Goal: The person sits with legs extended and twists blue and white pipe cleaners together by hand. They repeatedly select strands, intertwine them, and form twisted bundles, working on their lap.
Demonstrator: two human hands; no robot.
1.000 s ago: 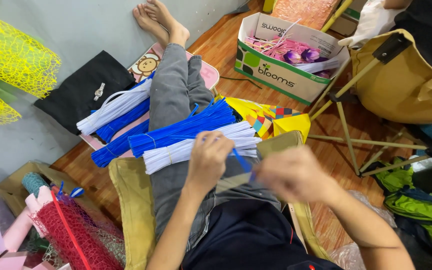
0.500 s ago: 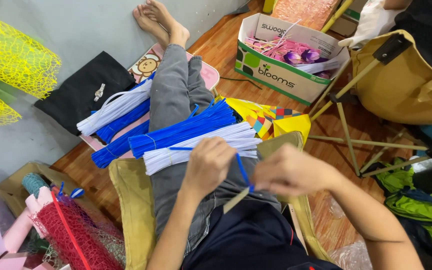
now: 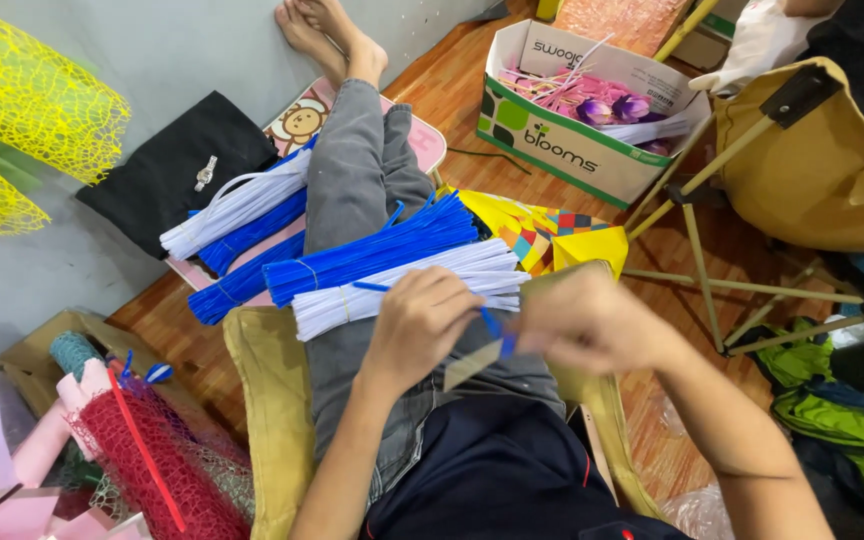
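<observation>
My left hand point(image 3: 420, 325) and right hand point(image 3: 592, 322) pinch a blue stick point(image 3: 490, 324); I should wind it tight around the small card point(image 3: 472, 365).

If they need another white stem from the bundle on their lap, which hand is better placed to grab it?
Probably the left hand. It rests right against the white bundle, while the right hand sits farther off, apparently pinching the blue stem and a small card.
</observation>
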